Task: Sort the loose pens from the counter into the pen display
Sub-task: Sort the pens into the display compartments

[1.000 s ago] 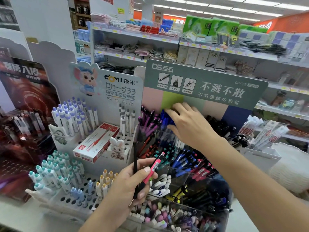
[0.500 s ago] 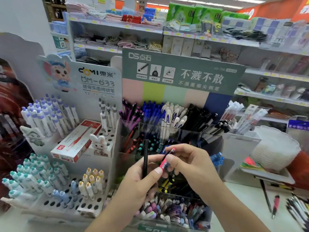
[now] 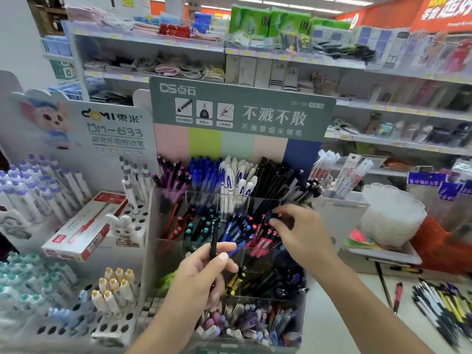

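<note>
Black pen [image 3: 213, 238] upright in left hand [image 3: 201, 279]; right hand [image 3: 301, 232] pinches one red-tipped pen [image 3: 276, 215].

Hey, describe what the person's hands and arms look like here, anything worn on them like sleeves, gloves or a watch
Both arms are bare as far as the head view shows: no sleeves, gloves, watch or bracelet in sight. The left hand and the right hand show no rings on the fingers that are visible. Fingernails are short and unpainted. Both forearms run out of the bottom edge of the frame, so anything worn higher up is hidden.

left hand [image 3: 201, 274] grips black pen [image 3: 213, 238] — right hand [image 3: 301, 231] in pen display [image 3: 229, 200].
</note>
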